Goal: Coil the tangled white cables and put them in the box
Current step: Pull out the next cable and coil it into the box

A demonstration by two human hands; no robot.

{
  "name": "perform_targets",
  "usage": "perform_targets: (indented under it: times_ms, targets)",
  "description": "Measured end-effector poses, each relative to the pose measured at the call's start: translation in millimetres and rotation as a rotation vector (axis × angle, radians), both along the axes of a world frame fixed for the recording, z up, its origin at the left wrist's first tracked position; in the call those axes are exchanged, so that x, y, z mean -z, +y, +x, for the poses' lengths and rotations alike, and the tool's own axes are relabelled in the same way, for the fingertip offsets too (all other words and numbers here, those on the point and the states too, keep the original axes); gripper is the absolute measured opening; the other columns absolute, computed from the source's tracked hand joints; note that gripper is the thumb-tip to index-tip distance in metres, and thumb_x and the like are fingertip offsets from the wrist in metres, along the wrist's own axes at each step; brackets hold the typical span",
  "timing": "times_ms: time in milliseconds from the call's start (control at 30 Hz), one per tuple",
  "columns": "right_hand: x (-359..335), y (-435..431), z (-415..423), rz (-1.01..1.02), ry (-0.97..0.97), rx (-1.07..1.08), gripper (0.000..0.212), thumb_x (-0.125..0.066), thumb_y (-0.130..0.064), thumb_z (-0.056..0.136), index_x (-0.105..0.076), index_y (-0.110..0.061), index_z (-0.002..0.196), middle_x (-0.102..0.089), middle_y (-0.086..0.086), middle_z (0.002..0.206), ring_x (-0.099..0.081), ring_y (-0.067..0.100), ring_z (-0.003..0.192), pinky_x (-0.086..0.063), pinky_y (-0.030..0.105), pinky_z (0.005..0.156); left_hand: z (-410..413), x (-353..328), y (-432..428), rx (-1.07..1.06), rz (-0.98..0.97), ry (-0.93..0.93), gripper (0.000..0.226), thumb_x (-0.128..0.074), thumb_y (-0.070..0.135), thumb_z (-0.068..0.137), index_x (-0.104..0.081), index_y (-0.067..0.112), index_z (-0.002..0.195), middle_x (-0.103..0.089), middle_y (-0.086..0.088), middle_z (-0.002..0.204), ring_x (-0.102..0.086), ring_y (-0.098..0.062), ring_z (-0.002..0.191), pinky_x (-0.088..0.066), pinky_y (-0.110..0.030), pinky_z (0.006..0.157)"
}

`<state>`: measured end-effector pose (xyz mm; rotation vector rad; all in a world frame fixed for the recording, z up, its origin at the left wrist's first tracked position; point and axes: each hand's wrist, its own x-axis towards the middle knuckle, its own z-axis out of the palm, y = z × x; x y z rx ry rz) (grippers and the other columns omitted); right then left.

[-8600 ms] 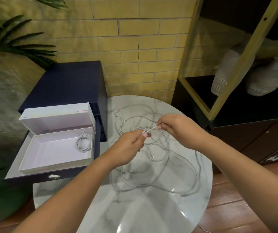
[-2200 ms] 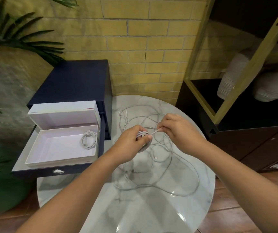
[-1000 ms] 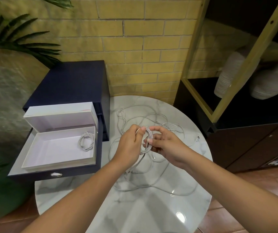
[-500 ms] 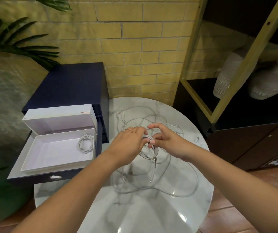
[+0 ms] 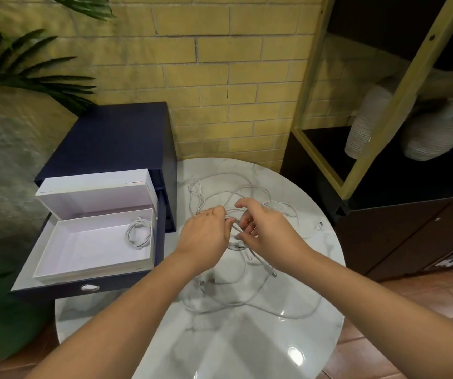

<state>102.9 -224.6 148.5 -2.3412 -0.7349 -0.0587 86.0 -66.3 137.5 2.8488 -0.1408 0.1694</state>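
Both hands meet over the marble table (image 5: 247, 351): your left hand (image 5: 206, 233) grips the small coil (image 5: 235, 244), and your right hand (image 5: 266, 231) seemingly pinches its tail. Wrap snugly, clear of the loose cables (image 5: 233, 303), then carry it to the box (image 5: 83, 247)

The tangled white cables (image 5: 214, 281) lie spread in loose, overlapping loops on the marble top, with one wide loop sweeping nearest to me. One cable is wound into a small coil (image 5: 237, 243), gripped in my left hand (image 5: 206, 236). My right hand (image 5: 266, 231) has curled fingertips at that coil; whether they pinch it I cannot tell. The loose end (image 5: 274, 274) hangs from the coil, its plug toward me. The box (image 5: 91, 269) is white and open to the left, its lid (image 5: 96, 198) upright behind it. A coiled cable (image 5: 138, 232) lies flat in its far right corner.
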Motion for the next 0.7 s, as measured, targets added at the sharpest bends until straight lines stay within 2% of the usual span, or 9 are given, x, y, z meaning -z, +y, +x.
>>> perform_targets:
  times_ms: [67, 167, 300, 367, 467, 533, 633, 700]
  targets:
    - [4.5, 2.8, -1.5, -0.064, -0.093, 0.001, 0.055, -0.070, -0.012, 0.082, -0.045, -0.020, 0.131, -0.061, -0.005, 0.091, -0.061, 0.014, 0.079, -0.054, 0.034, 0.073, -1.7, 0.6, -1.3, -0.025, -0.108, 0.083, 0.029, -0.027, 0.037, 0.103, -0.044, 0.015, 0.095, -0.055, -0.001, 0.088, -0.051, -0.019, 0.080, -0.036, -0.031, 0.066]
    - [8.1, 4.7, -1.5, -0.141, -0.232, 0.005, 0.051, -0.066, -0.009, 0.082, -0.049, -0.018, 0.130, -0.066, -0.003, 0.088, -0.063, 0.018, 0.079, -0.049, 0.031, 0.064, -4.6, 1.3, -3.3, -0.009, -0.303, 0.154, 0.029, -0.029, 0.038, 0.103, -0.043, 0.016, 0.089, -0.053, 0.000, 0.081, -0.050, -0.018, 0.074, -0.038, -0.034, 0.063]
    - [11.4, 5.0, -0.3, -0.066, -0.157, 0.038, 0.035, -0.063, -0.010, 0.083, -0.052, -0.020, 0.115, -0.062, -0.008, 0.078, -0.059, 0.012, 0.072, -0.047, 0.028, 0.062, -6.2, 4.8, -2.5, 0.003, -0.505, 0.223, 0.025, -0.032, 0.037, 0.103, -0.047, 0.017, 0.107, -0.063, 0.004, 0.087, -0.061, -0.014, 0.085, -0.050, -0.034, 0.075]
    - [12.1, 4.3, 1.8, -0.011, -0.032, 0.029, 0.027, -0.061, -0.011, 0.085, -0.050, -0.021, 0.106, -0.060, -0.006, 0.076, -0.056, 0.010, 0.068, -0.045, 0.027, 0.060, -6.5, 8.2, -2.2, 0.020, -0.448, 0.178, 0.024, -0.032, 0.039, 0.102, -0.044, 0.020, 0.111, -0.067, 0.003, 0.081, -0.065, -0.015, 0.081, -0.052, -0.038, 0.076]
    - [9.2, 3.6, 4.2, 0.090, 0.191, 0.013, 0.022, -0.061, -0.007, 0.085, -0.049, -0.024, 0.094, -0.059, -0.002, 0.077, -0.051, 0.007, 0.060, -0.044, 0.020, 0.058, -8.9, 11.2, -2.8, 0.050, -0.192, 0.025, 0.025, -0.031, 0.039, 0.103, -0.045, 0.019, 0.109, -0.064, 0.007, 0.071, -0.063, -0.018, 0.073, -0.046, -0.035, 0.079]
    - [6.8, 2.2, 5.5, 0.142, 0.295, 0.006, 0.021, -0.061, -0.005, 0.086, -0.050, -0.022, 0.092, -0.058, -0.002, 0.079, -0.050, 0.007, 0.060, -0.042, 0.015, 0.059, -8.3, 13.7, -2.6, 0.060, -0.061, -0.073, 0.029, -0.028, 0.041, 0.103, -0.045, 0.018, 0.111, -0.063, 0.007, 0.071, -0.061, -0.017, 0.072, -0.042, -0.033, 0.082]
    - [4.7, -1.9, 7.2, 0.194, 0.458, -0.049, 0.019, -0.058, -0.006, 0.090, -0.050, -0.022, 0.095, -0.057, -0.001, 0.085, -0.059, 0.010, 0.066, -0.044, 0.024, 0.062, -7.6, 17.8, -0.1, 0.069, 0.048, -0.121, 0.033, -0.024, 0.042, 0.103, -0.045, 0.019, 0.112, -0.064, 0.005, 0.078, -0.061, -0.017, 0.077, -0.034, -0.029, 0.076]
    - [3.5, -4.7, 8.3, 0.239, 0.566, -0.069, 0.016, -0.056, -0.008, 0.093, -0.051, -0.023, 0.095, -0.055, -0.001, 0.087, -0.057, 0.008, 0.064, -0.042, 0.028, 0.060, -8.4, 18.9, 1.1, 0.082, 0.098, -0.131, 0.034, -0.024, 0.043, 0.103, -0.045, 0.018, 0.114, -0.065, 0.004, 0.083, -0.061, -0.018, 0.082, -0.029, -0.029, 0.074]
